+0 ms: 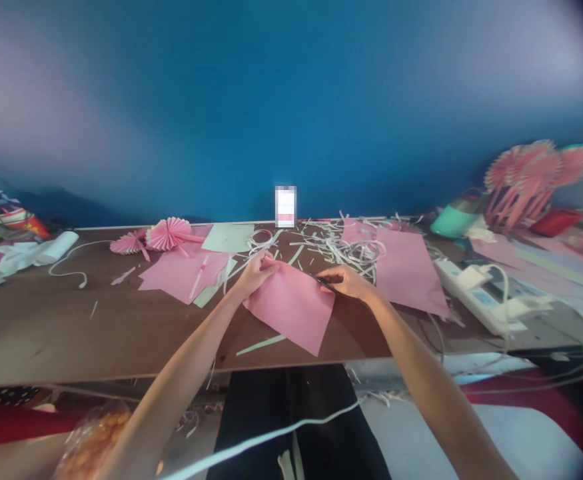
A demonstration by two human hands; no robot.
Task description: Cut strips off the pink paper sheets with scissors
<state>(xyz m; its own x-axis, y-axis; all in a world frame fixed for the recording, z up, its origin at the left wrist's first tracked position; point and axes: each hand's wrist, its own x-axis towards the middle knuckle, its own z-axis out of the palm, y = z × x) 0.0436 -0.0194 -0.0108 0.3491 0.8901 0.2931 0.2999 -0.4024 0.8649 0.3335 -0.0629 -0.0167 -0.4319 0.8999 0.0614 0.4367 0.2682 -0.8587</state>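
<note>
My left hand pinches the far left corner of a pink paper sheet and holds it above the brown table. At the sheet's right edge my right hand is closed around a dark tool that looks like scissors, its tip touching the paper. Both forearms reach in from the bottom of the view.
More pink sheets lie at left and right, with a pale green sheet behind. White paper strips are heaped at the back. Pink paper fans sit left, a power strip right, more fans far right.
</note>
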